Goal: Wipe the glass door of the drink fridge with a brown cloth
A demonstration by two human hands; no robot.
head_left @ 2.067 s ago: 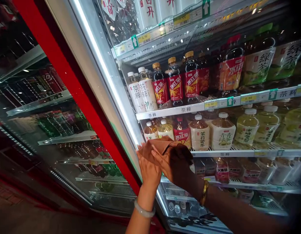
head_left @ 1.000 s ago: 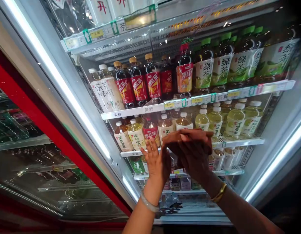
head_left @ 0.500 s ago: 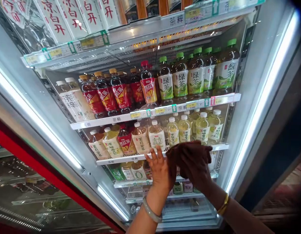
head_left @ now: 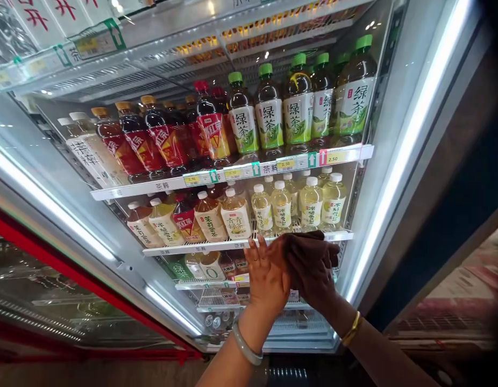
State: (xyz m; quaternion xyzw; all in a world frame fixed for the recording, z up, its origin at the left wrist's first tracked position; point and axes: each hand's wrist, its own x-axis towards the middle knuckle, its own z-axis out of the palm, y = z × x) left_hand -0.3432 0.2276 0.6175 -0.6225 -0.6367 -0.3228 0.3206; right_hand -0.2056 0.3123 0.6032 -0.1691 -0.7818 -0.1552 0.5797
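Observation:
My right hand (head_left: 314, 280), with a gold bracelet at the wrist, is closed on a dark brown cloth (head_left: 307, 248) in front of the drinks cooler. Folds of the cloth hang over the hand and partly hide its fingers. Just to the left, my left hand (head_left: 267, 277) is raised with its fingers stretched out, a pale bangle (head_left: 246, 344) on its wrist. Its thumb side meets the edge of the cloth. Behind the hands runs a shelf of white-capped bottles (head_left: 236, 215); I cannot tell whether the left fingers touch anything there.
Above stands a shelf of green tea bottles (head_left: 269, 118) and red-labelled tea bottles (head_left: 166, 140), with a price strip (head_left: 273, 167) along its edge. Lit strips (head_left: 414, 134) line the cooler's sides. A red frame (head_left: 71, 274) borders another cooler on the left.
The view has shifted, so the shelves sit further left and slightly higher, with floor showing below. Both hands stay close together, and the cloth is still in my right hand.

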